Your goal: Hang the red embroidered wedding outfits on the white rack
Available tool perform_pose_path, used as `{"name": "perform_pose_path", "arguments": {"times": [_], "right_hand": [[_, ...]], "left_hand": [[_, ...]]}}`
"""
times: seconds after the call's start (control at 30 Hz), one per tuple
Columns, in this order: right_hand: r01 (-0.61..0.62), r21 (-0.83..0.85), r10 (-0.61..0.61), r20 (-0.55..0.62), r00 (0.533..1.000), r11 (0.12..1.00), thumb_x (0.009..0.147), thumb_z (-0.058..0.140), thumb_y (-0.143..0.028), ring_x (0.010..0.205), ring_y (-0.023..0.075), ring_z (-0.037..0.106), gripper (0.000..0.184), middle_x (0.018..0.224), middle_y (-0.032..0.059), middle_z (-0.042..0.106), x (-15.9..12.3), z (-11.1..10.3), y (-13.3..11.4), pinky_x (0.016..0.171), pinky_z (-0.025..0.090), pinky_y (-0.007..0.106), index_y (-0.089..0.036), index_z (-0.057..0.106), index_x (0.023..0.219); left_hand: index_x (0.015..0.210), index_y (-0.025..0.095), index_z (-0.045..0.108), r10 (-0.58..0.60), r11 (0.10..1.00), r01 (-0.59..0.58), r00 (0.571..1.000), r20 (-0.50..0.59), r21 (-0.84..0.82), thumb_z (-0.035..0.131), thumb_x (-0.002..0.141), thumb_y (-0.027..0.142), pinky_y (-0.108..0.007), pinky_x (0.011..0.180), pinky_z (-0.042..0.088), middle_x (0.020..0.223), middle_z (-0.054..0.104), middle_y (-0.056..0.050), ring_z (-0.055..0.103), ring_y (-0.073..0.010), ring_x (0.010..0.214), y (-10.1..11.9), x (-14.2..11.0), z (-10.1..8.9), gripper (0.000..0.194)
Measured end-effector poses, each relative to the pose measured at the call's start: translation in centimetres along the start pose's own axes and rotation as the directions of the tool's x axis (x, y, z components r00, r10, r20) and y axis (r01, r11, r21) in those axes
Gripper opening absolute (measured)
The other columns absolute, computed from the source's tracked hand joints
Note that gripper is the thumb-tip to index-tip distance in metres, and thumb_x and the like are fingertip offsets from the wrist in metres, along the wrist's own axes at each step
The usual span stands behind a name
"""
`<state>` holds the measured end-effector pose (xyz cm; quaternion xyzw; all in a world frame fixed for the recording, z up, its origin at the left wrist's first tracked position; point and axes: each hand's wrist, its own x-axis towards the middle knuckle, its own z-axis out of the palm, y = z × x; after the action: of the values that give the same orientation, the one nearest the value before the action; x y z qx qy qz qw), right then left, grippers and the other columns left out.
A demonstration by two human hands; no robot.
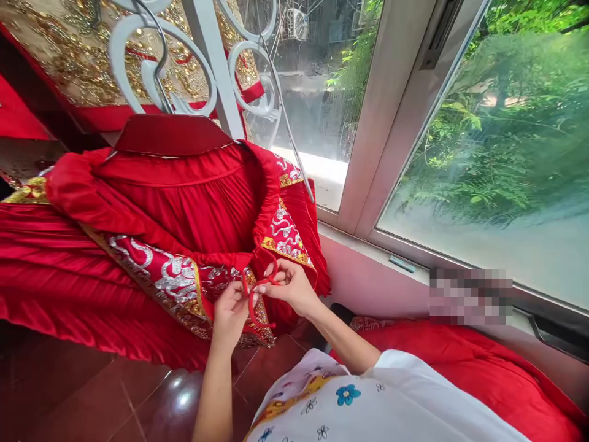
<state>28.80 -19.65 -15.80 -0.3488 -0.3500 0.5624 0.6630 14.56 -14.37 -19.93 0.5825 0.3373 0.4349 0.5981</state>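
Observation:
A red pleated skirt [202,209] with silver and gold embroidered panels hangs from a hanger [170,136] that has a dark red card over its top. At the front of its gathered waistband, a red drawstring [252,301] makes loops between my two hands. My left hand [231,304] pinches the drawstring from the left side. With thumb and fingers together, my right hand [288,282] grips the drawstring from the right. The fingertips nearly meet, and the exact crossing of the string is partly hidden by them.
White scrolled metalwork [207,55] stands behind the hanger, with a gold-sequined garment [64,43] beyond. A window frame [368,153] and sill rise at the right. Red cloth [442,356] lies below the sill. Dark red tiles [92,393] cover the floor.

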Motion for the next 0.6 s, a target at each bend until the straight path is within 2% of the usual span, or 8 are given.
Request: {"name": "perform_pose_path", "arguments": {"times": [0.13,0.2,0.27,0.37,0.43,0.5,0.57,0.6], "right_hand": [[-0.033,0.011,0.033,0.011,0.999,0.999,0.058,0.08,-0.029,0.05,0.009,0.057,0.042,0.072,0.0004,0.069,0.1,-0.2,-0.2,0.05,0.046,0.02,-0.016,0.055,0.089],[-0.079,0.015,0.078,0.031,0.996,0.997,0.062,0.078,-0.033,0.045,0.0074,0.053,0.039,0.07,0.0,0.067,0.1,-0.2,0.4,0.044,0.042,0.018,-0.015,0.056,0.089],[-0.087,0.012,0.087,0.057,0.995,0.996,0.066,0.075,-0.036,0.041,0.008,0.05,0.035,0.058,-0.0037,0.061,0.2,-0.1,1.2,0.042,0.043,0.02,-0.016,0.057,0.088],[-0.05,-0.049,0.053,0.076,0.996,0.998,0.07,0.07,-0.037,0.04,0.0094,0.049,0.027,0.051,-0.006,0.055,0.3,-0.1,2.5,0.043,0.045,0.022,-0.017,0.057,0.084],[-0.02,-0.142,0.026,0.042,0.999,0.99,0.071,0.069,-0.034,0.044,0.0092,0.052,0.023,0.055,-0.004,0.058,0.1,-0.1,3.0,0.046,0.046,0.022,-0.016,0.058,0.081],[0.021,-0.235,-0.03,-0.037,0.999,0.972,0.072,0.067,-0.032,0.055,0.012,0.06,0.022,0.065,-0.0006,0.064,-0.2,-0.1,3.3,0.055,0.051,0.023,-0.015,0.061,0.086],[0.068,-0.304,-0.111,-0.126,0.986,0.95,0.071,0.067,-0.029,0.073,0.0168,0.067,0.029,0.081,0.0038,0.069,-0.6,0.0,3.3,0.069,0.054,0.028,-0.016,0.062,0.096],[0.087,-0.332,-0.147,-0.158,0.977,0.939,0.07,0.066,-0.028,0.081,0.0186,0.067,0.033,0.088,0.0056,0.07,-0.7,0.0,3.3,0.075,0.055,0.03,-0.016,0.061,0.1]], "left_hand": [[0.099,0.017,0.06,-0.101,0.987,0.121,0.979,0.178,-0.106,0.068,0.072,0.036,-0.025,0.066,0.05,0.082,0.068,-0.005,0.062,-0.0148,0.071,0.5,-0.6,-0.4,0.034],[0.094,0.016,0.063,-0.083,0.987,0.112,0.971,0.222,-0.118,0.068,0.074,0.034,-0.023,0.065,0.049,0.081,0.068,-0.005,0.059,-0.012,0.066,0.8,-0.9,-0.3,0.027],[0.089,0.015,0.066,-0.046,0.988,0.083,0.963,0.267,-0.13,0.066,0.077,0.035,-0.023,0.064,0.049,0.078,0.068,-0.005,0.057,-0.0107,0.063,1.1,-1.0,-0.2,0.023],[0.098,0.016,0.069,-0.029,0.993,0.064,0.949,0.314,-0.1,0.061,0.081,0.04,-0.025,0.063,0.051,0.084,0.069,-0.008,0.06,-0.0134,0.067,1.5,-1.1,0.1,0.031],[0.111,0.018,0.066,0.004,1.0,0.004,0.961,0.278,-0.028,0.058,0.083,0.042,-0.028,0.071,0.053,0.099,0.069,-0.009,0.063,-0.0163,0.078,1.7,-1.3,0.3,0.038],[0.126,0.02,0.057,0.05,0.992,-0.07,0.981,0.189,0.104,0.053,0.086,0.042,-0.031,0.079,0.054,0.108,0.067,-0.01,0.064,-0.0179,0.085,1.6,-1.7,0.4,0.046],[0.137,0.019,0.045,0.101,0.94,-0.115,0.993,0.06,0.321,0.047,0.089,0.04,-0.033,0.083,0.053,0.111,0.066,-0.011,0.064,-0.0188,0.09,1.2,-2.1,0.5,0.052],[0.139,0.019,0.042,0.14,0.88,-0.125,0.99,0.0,0.458,0.045,0.09,0.037,-0.034,0.085,0.053,0.113,0.065,-0.011,0.064,-0.0196,0.094,1.0,-2.3,0.5,0.052]]}}
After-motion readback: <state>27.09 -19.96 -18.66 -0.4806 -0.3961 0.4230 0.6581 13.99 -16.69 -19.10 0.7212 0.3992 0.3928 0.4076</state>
